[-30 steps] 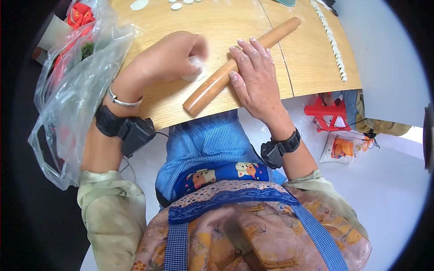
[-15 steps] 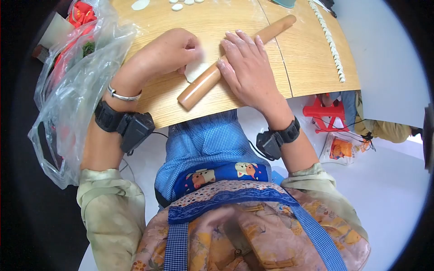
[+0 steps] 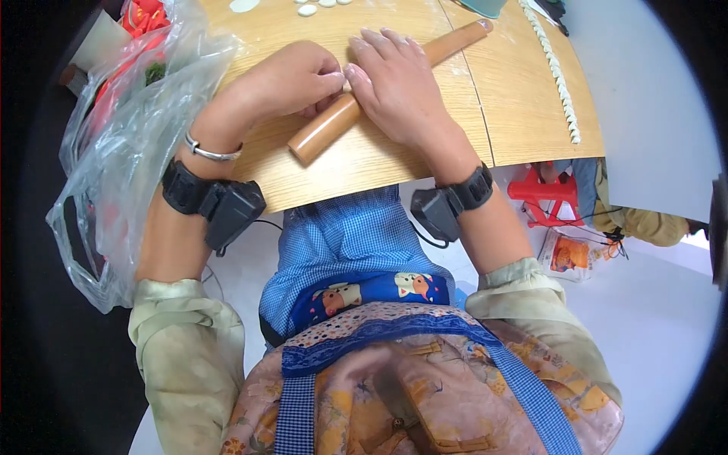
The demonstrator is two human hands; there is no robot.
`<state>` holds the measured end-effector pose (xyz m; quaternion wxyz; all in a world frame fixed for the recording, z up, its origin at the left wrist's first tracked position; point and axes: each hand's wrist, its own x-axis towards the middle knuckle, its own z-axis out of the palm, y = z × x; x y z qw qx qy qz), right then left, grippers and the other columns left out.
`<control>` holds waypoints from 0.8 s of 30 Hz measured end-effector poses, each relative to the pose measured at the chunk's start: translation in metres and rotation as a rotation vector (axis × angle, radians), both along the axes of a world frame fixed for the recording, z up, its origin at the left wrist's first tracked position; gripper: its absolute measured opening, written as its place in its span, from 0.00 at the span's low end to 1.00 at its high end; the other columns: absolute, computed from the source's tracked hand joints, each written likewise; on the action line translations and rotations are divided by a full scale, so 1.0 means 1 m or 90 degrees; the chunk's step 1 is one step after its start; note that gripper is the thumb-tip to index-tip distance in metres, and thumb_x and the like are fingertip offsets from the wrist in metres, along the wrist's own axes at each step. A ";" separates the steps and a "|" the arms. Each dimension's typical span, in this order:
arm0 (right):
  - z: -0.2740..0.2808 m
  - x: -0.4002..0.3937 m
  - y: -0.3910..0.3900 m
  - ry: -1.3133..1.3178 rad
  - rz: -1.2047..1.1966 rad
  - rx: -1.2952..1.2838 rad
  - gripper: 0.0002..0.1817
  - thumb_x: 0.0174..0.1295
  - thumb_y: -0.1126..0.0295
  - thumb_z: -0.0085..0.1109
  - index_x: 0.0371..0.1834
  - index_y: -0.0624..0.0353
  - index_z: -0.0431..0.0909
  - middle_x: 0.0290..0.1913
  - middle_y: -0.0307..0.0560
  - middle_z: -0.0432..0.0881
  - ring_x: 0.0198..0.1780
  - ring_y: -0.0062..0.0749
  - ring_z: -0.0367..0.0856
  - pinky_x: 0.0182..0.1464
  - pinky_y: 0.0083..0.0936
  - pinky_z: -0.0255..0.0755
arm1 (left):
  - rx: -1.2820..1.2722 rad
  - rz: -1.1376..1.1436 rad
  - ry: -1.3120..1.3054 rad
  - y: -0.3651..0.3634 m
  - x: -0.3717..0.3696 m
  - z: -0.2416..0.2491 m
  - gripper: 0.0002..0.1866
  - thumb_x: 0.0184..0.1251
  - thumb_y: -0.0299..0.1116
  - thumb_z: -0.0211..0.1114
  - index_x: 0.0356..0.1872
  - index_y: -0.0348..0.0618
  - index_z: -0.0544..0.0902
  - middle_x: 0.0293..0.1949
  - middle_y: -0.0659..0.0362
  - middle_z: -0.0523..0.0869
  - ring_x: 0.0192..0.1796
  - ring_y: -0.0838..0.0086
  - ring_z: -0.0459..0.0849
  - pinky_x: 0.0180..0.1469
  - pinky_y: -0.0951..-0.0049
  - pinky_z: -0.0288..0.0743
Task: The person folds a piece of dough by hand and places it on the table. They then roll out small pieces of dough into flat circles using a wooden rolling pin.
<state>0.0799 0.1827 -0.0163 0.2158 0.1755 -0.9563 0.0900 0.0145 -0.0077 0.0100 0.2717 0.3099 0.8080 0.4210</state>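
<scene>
A wooden rolling pin lies diagonally on the wooden table. My right hand rests on its middle, palm down, with floury fingers stretched out. Just left of the pin is my left hand, its fingers curled in a pinch close to my right thumb. In the earlier frame a flat dough wrapper showed by these fingers; now it is almost wholly hidden by the hands and the pin.
Small dough discs and a wider dough round lie at the table's far edge. A row of dough pieces runs along the right. A clear plastic bag hangs at the left; a red stool stands below.
My right hand and the rolling pin have moved left and slightly away from me. The dough wrapper has gone mostly out of sight between the hands and the pin.
</scene>
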 end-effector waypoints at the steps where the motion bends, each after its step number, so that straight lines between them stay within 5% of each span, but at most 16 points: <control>1: 0.001 0.008 0.003 -0.009 -0.006 -0.012 0.26 0.76 0.55 0.46 0.64 0.65 0.77 0.70 0.62 0.76 0.75 0.59 0.67 0.78 0.55 0.54 | 0.001 0.002 0.000 0.000 0.002 0.001 0.17 0.74 0.38 0.59 0.34 0.32 0.84 0.25 0.61 0.83 0.25 0.78 0.80 0.29 0.76 0.77; 6: 0.001 0.046 0.016 -0.043 -0.027 -0.029 0.29 0.76 0.54 0.46 0.71 0.64 0.72 0.74 0.62 0.70 0.78 0.58 0.61 0.81 0.55 0.47 | -0.021 -0.073 0.172 0.000 0.003 0.000 0.10 0.62 0.31 0.69 0.34 0.32 0.85 0.26 0.58 0.85 0.29 0.76 0.81 0.34 0.73 0.76; 10: 0.000 0.070 0.024 -0.063 -0.050 -0.028 0.31 0.76 0.53 0.48 0.74 0.63 0.68 0.76 0.62 0.66 0.80 0.59 0.57 0.81 0.55 0.45 | -0.052 -0.096 0.174 0.001 0.001 0.002 0.09 0.60 0.29 0.69 0.35 0.32 0.85 0.26 0.56 0.85 0.31 0.76 0.81 0.36 0.73 0.76; 19: 0.003 0.084 0.028 -0.082 -0.064 -0.011 0.33 0.75 0.51 0.48 0.74 0.65 0.67 0.77 0.63 0.65 0.81 0.59 0.56 0.81 0.56 0.44 | 0.001 -0.094 0.109 -0.002 0.000 -0.004 0.09 0.65 0.30 0.66 0.33 0.33 0.81 0.26 0.62 0.80 0.30 0.81 0.77 0.34 0.74 0.74; 24: 0.001 0.046 0.013 -0.033 -0.040 0.014 0.32 0.76 0.51 0.47 0.70 0.68 0.71 0.73 0.64 0.71 0.79 0.58 0.61 0.80 0.57 0.47 | -0.004 -0.049 -0.003 -0.004 -0.001 0.002 0.16 0.77 0.37 0.57 0.32 0.34 0.81 0.24 0.62 0.79 0.25 0.81 0.76 0.28 0.76 0.72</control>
